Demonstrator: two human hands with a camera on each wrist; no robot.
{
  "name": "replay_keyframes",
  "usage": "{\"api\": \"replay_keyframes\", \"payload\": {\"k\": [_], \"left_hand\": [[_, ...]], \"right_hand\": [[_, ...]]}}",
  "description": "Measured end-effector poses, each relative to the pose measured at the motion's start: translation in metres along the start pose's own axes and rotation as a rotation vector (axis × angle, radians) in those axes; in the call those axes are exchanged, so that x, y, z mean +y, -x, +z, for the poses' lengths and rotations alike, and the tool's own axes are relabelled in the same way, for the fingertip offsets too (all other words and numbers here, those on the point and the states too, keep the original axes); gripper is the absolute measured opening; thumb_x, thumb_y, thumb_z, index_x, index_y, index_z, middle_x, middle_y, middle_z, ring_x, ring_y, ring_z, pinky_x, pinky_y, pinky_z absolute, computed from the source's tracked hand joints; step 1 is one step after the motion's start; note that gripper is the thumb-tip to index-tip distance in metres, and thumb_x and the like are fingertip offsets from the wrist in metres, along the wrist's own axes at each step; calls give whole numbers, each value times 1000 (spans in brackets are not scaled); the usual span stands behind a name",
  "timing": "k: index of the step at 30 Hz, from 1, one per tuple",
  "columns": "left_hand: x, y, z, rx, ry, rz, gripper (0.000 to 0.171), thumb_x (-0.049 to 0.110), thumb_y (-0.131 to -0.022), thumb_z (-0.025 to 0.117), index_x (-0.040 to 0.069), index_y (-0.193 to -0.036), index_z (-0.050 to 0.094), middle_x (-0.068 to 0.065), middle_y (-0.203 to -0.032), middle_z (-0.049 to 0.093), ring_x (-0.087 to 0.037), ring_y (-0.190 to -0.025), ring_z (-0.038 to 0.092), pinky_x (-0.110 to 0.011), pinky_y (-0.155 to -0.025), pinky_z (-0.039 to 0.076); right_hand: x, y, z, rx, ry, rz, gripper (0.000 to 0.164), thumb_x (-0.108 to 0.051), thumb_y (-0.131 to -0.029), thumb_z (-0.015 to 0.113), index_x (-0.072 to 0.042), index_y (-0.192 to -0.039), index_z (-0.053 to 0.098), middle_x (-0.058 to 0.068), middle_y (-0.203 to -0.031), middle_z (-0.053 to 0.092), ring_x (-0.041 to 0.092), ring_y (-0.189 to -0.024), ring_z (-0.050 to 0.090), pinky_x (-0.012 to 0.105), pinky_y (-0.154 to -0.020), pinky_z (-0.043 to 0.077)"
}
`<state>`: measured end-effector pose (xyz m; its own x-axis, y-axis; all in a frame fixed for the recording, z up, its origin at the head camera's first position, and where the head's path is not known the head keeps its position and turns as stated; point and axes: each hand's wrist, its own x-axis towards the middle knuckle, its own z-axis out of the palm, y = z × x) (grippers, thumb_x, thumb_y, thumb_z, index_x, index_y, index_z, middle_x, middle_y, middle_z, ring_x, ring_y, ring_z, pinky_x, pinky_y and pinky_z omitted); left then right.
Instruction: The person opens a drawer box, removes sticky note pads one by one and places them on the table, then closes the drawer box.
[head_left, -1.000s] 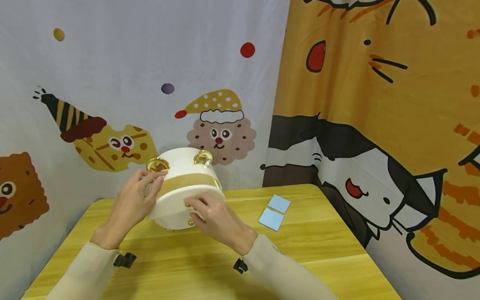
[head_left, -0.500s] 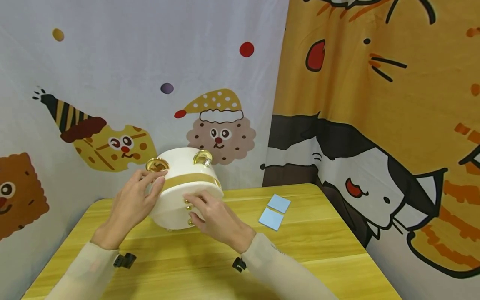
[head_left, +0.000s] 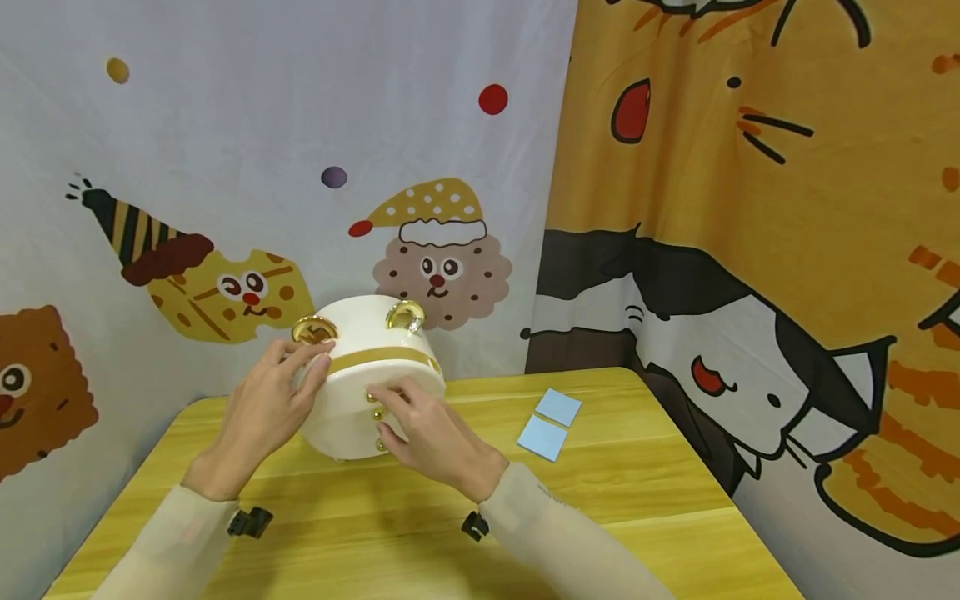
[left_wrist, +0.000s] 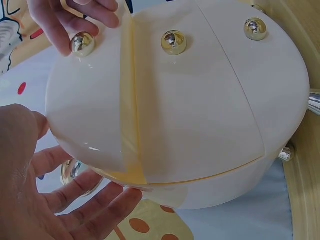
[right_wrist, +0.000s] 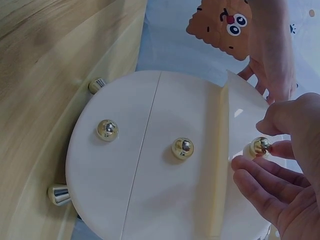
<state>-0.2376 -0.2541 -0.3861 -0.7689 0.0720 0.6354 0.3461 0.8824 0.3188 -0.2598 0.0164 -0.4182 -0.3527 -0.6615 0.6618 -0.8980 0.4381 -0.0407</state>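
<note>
A white rounded drawer box [head_left: 341,429] with gold ear-shaped rings on top stands tipped-looking at the table's back left. Its front has round gold knobs; the top drawer [right_wrist: 242,115] sticks slightly out, a tan strip [left_wrist: 131,100] showing beside it. My right hand [head_left: 431,433] has its fingertips around the top knob [right_wrist: 261,146] and against the drawer front, thumb apart from the knob. On the box's left side my left hand [head_left: 262,408] rests with fairly straight fingers, thumb at the drawer's edge, near a gold ear [head_left: 315,329].
Two light blue square pads [head_left: 543,438] lie right of the box on the wood-grain table [head_left: 630,500]. A cartoon-printed curtain [head_left: 442,108] hangs close behind the table. Short gold feet [right_wrist: 60,195] stick out from the box's bottom.
The top drawer has moved inward, and the tan band behind its front has narrowed. My right hand has followed it slightly; my left hand stays nearly in place.
</note>
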Motion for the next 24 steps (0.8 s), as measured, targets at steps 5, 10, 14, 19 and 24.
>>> {"api": "replay_keyframes", "payload": {"k": [5, 10, 14, 19, 24], "left_hand": [[1, 1, 0, -10, -8, -2, 38, 34, -122, 64, 16, -152, 79, -23, -132, 70, -25, -75, 62, -36, -61, 46], [1, 3, 0, -12, -17, -6, 38, 35, -120, 67, 16, -152, 78, -23, -133, 69, -25, -75, 62, -36, -60, 46], [1, 3, 2, -1, -27, 14, 39, 33, -117, 73, 16, -153, 78, -23, -134, 69, -23, -72, 60, -35, -58, 45], [1, 3, 3, 24, -28, 52, 40, 28, -113, 80, 16, -151, 79, -23, -131, 69, -20, -70, 58, -32, -56, 43], [1, 2, 4, 59, -32, 86, 40, 22, -109, 85, 15, -147, 81, -23, -126, 70, -18, -67, 55, -29, -54, 41]], "right_hand": [[0, -2, 2, 11, -13, 3, 51, -12, -106, 86, -3, -154, 70, 13, -139, 74, 13, -97, 75, 12, -83, 61], [1, -2, 5, 2, -30, 12, 54, -12, -106, 86, -3, -156, 69, 13, -143, 73, 12, -98, 74, 10, -83, 60], [3, -2, 7, -11, -41, 16, 56, -12, -107, 85, -2, -159, 67, 14, -145, 72, 13, -103, 75, 11, -86, 62], [5, -2, 8, -11, -52, 12, 59, -11, -106, 86, -1, -161, 65, 15, -148, 71, 14, -106, 76, 14, -88, 63], [6, -3, 9, -21, -46, 14, 61, -12, -107, 85, 0, -163, 63, 16, -150, 70, 14, -103, 76, 15, -89, 64]]}}
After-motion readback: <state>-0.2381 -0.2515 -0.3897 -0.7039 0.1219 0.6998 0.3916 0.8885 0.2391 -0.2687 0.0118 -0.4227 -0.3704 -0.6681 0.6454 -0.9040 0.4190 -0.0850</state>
